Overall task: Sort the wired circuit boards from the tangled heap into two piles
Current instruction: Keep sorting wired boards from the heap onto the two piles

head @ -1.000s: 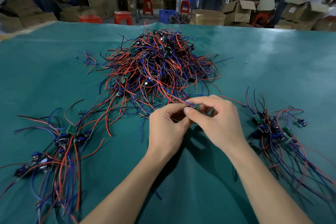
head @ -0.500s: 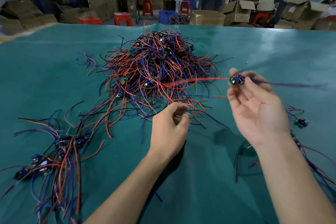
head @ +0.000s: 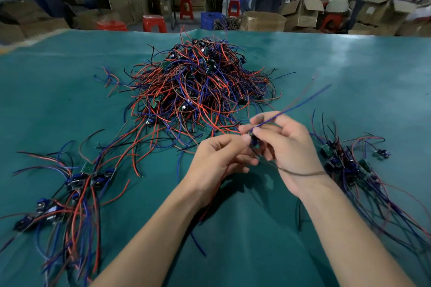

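While three groups of wired circuit boards lie on the green table cover (head: 70,91), two bare hands meet above it near the middle. At far left, the left pile (head: 70,193) holds several small boards with red, blue and black leads; its exact count is hard to make out, and its wires run off the bottom edge. Behind the hands sits the tangled heap (head: 198,86), too knotted to count. The left hand (head: 217,161) has its fingers curled, thumb and forefinger pinching one small circuit board (head: 253,140), which is mostly hidden between the fingers. The right hand (head: 289,149) pinches the same board from the other side, a blurred blue wire (head: 293,107) rising past its fingertips. At right lies the right pile (head: 349,163), partly hidden by the right wrist. Beyond the table, cardboard boxes (head: 303,14) and three red stools (head: 154,23) look blurred.
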A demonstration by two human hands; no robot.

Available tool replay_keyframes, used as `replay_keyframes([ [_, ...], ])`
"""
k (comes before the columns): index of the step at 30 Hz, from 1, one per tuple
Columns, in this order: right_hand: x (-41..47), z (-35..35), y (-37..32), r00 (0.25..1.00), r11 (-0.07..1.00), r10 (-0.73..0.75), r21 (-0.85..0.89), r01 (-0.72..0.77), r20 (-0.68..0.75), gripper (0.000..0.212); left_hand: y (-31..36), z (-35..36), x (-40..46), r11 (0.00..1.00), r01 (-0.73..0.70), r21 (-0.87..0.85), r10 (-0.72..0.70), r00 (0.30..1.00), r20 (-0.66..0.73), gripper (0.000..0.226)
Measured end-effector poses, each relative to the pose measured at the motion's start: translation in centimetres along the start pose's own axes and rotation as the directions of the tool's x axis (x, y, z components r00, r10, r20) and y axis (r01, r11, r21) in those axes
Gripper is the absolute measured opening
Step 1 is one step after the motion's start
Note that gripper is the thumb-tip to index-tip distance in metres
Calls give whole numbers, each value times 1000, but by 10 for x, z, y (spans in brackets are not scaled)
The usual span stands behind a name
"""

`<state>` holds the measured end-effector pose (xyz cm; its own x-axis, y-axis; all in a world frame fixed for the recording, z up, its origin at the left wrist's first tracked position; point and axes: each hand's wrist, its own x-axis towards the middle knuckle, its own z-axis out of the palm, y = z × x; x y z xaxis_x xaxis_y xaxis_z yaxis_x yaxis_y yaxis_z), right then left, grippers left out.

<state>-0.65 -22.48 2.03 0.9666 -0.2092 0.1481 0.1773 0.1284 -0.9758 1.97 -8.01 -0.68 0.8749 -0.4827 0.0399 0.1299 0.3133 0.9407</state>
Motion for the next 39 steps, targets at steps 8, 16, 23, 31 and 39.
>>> replay_keyframes([
  [8,1,3,11,995,983,-81,-169,69,-65,15,-6,-3,2,1000,18,-21,-18,1000,-1,17],
  [16,10,-13,12,974,943,-151,-322,89,-171,14,-3,-3,3,977,33,211,-42,998,39,22],
  [23,24,-52,11,805,859,-392,-492,146,-446,17,-5,1,4,967,46,252,-72,993,95,20],
  [31,24,-53,0,708,987,-163,-117,114,-687,20,-6,3,5,999,35,35,-32,996,-83,32],
  [39,4,-7,13,967,772,-252,-593,229,46,29,-4,2,2,996,46,77,-45,999,-13,23],
])
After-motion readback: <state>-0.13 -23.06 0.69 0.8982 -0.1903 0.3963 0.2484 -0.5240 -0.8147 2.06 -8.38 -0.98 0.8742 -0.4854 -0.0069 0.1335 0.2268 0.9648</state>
